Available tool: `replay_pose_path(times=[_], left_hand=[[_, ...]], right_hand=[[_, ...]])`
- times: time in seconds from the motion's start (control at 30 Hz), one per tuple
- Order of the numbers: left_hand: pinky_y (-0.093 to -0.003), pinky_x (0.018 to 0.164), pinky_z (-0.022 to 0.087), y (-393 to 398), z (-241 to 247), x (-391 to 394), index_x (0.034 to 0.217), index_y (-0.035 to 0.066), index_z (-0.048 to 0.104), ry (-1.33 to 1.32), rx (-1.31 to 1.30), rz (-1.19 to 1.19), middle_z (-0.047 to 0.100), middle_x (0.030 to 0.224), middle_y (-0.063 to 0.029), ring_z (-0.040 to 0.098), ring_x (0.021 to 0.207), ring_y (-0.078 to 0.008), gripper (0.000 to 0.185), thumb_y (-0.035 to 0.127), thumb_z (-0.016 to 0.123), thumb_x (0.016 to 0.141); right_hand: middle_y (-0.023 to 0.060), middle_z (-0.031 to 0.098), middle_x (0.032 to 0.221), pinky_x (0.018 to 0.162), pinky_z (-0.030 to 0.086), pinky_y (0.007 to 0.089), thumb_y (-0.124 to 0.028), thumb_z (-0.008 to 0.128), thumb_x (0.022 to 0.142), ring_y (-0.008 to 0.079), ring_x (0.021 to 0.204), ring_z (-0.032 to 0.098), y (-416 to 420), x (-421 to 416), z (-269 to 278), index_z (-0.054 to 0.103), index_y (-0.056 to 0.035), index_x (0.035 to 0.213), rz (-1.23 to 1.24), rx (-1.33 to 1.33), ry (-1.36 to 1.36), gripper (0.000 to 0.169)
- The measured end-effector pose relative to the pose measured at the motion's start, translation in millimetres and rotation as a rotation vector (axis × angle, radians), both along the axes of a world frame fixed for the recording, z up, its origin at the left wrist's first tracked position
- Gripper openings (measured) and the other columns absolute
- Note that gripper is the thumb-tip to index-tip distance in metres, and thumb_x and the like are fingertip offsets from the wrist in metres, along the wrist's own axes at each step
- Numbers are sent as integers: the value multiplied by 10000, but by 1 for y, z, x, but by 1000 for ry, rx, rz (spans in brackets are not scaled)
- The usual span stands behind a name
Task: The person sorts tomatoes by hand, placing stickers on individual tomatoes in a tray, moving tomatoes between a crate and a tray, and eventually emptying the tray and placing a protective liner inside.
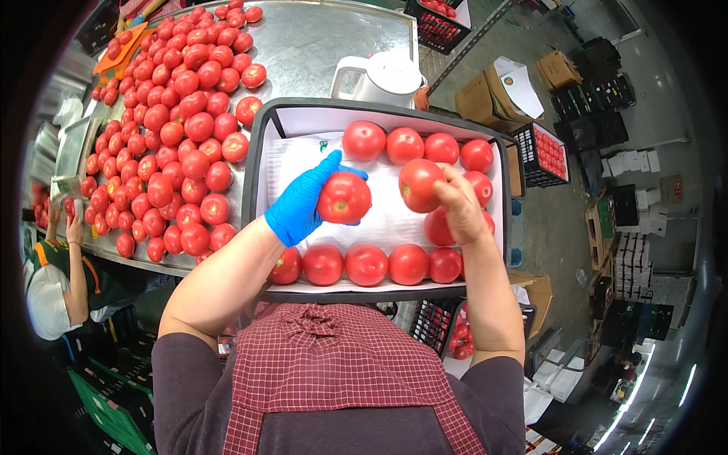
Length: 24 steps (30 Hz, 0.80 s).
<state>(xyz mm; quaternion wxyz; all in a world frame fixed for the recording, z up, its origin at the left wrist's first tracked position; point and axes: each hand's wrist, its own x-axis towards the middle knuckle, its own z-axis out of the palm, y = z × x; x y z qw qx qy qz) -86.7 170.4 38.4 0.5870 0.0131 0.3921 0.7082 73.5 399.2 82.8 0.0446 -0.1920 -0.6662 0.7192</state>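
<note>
My left hand (304, 199), in a blue glove, holds a red tomato (344, 198) over the left middle of a black plastic crate (372, 294). Bare, my right hand (462, 207) grips another tomato (420, 185) by its right side, above the crate's right half. White lining paper (392, 227) covers the crate's floor and walls. Inside, tomatoes stand in a row along the far wall (364, 141), in another along the near wall (367, 265), and some at the right end (479, 187), partly hidden by my right hand.
Left of the crate, a large heap of tomatoes (170, 133) lies on a metal table (301, 45). A white jug (392, 74) stands behind the crate. At the far left a co-worker's hands (74, 227) are at the table. Cardboard boxes (478, 99) and a tomato crate (540, 156) are to the right.
</note>
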Motion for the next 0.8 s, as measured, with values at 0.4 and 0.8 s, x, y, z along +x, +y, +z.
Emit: replay_pose_path(times=[0.4,0.8], left_hand=[[-329,1062,463,-6,6,-4,1446,23,480,373,168,-185,600,1331,-98,577,1216,-173,545,278,632,989],[-326,1064,443,-55,34,-14,1427,57,511,344,310,202,591,1351,-94,557,1231,-169,616,393,681,940]], right_hand=[[68,698,818,448,450,244,-705,248,1006,143,603,644,-66,-37,-5,620,-45,1157,0,-91,-219,773],[59,621,950,685,450,246,-615,434,1015,110,781,563,-55,-41,-53,523,6,1302,-63,600,248,690]])
